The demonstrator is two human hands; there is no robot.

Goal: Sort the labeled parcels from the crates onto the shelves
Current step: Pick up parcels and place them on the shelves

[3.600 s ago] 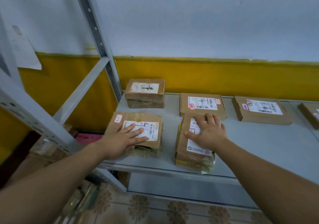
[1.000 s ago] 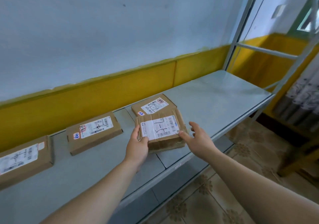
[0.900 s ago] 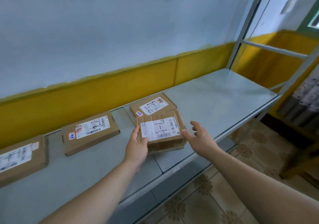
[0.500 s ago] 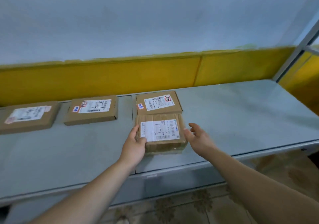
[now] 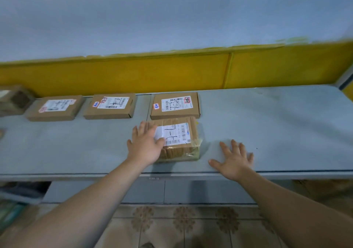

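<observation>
Grey shelf [image 5: 267,123] bears the taped parcel [image 5: 181,149] near its front edge; left hand [image 5: 145,144] lies flat on its left top, nearer; right hand [image 5: 234,158], fingers spread, sits apart to the right.

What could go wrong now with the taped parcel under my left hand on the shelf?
The left hand lies flat on the taped parcel, which seems to butt against the flat box behind it; a push backward could shove that box out of line. The parcel's loose wrap bulges at the right edge, so it may snag if slid along the shelf.
</observation>
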